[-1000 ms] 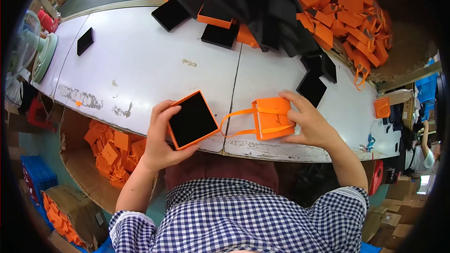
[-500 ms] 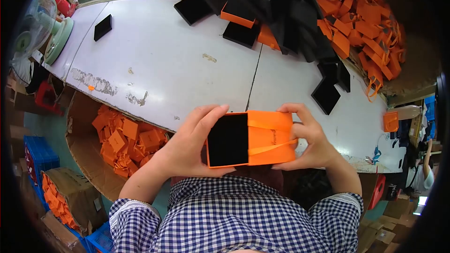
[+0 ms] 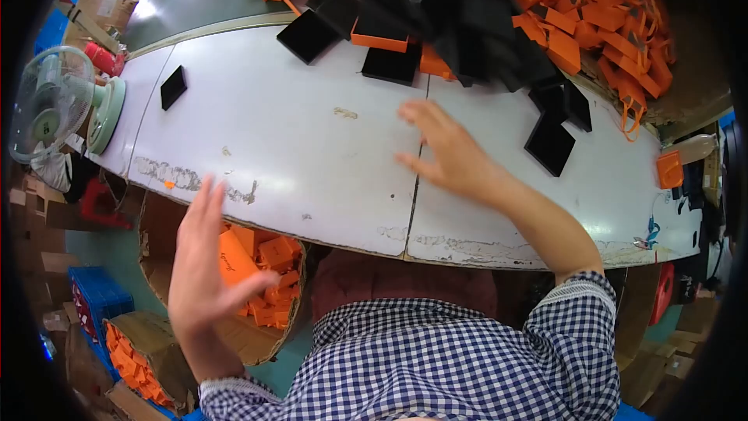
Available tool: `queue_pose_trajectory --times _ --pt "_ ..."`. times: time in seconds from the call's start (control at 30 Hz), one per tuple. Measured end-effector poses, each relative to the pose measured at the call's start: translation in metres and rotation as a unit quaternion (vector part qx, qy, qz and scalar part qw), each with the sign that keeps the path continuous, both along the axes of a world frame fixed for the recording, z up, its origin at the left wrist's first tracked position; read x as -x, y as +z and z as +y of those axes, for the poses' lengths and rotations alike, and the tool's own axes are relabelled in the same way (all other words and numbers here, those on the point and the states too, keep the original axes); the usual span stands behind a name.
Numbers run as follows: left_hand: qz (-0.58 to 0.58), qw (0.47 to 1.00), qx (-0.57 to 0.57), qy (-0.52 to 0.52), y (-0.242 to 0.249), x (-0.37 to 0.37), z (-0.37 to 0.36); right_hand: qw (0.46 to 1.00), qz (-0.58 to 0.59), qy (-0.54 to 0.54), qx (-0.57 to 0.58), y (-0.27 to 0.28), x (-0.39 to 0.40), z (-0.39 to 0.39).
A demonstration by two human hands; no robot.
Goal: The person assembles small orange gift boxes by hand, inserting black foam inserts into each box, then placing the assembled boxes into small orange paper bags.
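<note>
My left hand [image 3: 204, 265] is open, fingers stretched, above a cardboard carton [image 3: 282, 335] at the table's near edge. Just beside its palm, an orange box with dark lettering [image 3: 236, 259] is in the carton among other small orange boxes [image 3: 278, 252]. Over the white table my right hand [image 3: 452, 152] is raised with thumb and fingers apart, holding nothing. Beyond it lies a heap of black pads [image 3: 483, 23], with an orange box tray [image 3: 379, 37] among them. A few black pads [image 3: 550, 146] rest separately on the right.
Orange boxes with ribbon handles [image 3: 604, 15] are heaped at the back right. A single black pad [image 3: 174, 87] lies left on the white table [image 3: 312, 156]. A fan [image 3: 58, 105] stands at the left end. Another carton of orange pieces [image 3: 152, 359] sits lower left.
The orange box with a black inside has left both hands; a lettered orange box now shows in the carton. My left hand moved left over the carton, my right hand forward over the table.
</note>
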State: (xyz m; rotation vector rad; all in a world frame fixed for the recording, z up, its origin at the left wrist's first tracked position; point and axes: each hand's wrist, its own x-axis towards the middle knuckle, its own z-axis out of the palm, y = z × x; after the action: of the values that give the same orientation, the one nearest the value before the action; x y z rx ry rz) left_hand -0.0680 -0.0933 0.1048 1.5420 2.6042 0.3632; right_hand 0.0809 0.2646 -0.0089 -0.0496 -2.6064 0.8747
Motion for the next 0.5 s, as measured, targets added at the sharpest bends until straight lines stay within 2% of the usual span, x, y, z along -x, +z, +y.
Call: queue_pose_trajectory --times 0.07,0.13,0.17,0.2,0.3,0.33,0.37,0.43,0.47,0.5 --pt "-0.038 0.998 -0.041 -0.043 -0.021 0.017 0.053 0.999 0.024 -0.018 -0.034 -0.004 0.030 0.011" --pt "-0.025 0.993 -0.103 -0.056 -0.041 0.027 0.124 0.996 0.041 -0.037 -0.075 -0.006 0.041 0.010" --pt "-0.015 0.980 -0.182 -0.075 -0.062 0.040 0.163 0.996 0.025 -0.041 -0.081 -0.008 0.039 0.004" --pt "0.004 0.976 -0.210 -0.051 -0.074 0.047 0.200 0.995 0.009 -0.043 -0.089 -0.010 0.036 0.001" --pt "0.019 0.980 -0.188 0.061 -0.103 0.056 0.293 0.994 0.036 -0.076 -0.069 -0.021 0.022 0.008" --pt "0.029 0.981 -0.165 0.094 -0.106 0.056 0.314 0.996 -0.004 -0.089 -0.008 -0.022 0.022 0.016" --pt "0.055 0.974 -0.186 0.116 -0.117 0.057 0.332 0.997 -0.003 -0.080 -0.018 -0.018 0.023 0.024" --pt "0.022 0.974 -0.193 0.114 -0.115 0.068 0.349 0.994 0.019 -0.096 0.042 -0.009 0.030 0.038" --pt "0.026 0.972 -0.198 0.122 -0.116 0.075 0.350 0.993 0.061 -0.094 -0.023 -0.009 0.035 0.050" --pt "0.045 0.975 -0.186 0.114 -0.109 0.078 0.344 0.994 0.065 -0.086 -0.026 -0.004 0.039 0.059"
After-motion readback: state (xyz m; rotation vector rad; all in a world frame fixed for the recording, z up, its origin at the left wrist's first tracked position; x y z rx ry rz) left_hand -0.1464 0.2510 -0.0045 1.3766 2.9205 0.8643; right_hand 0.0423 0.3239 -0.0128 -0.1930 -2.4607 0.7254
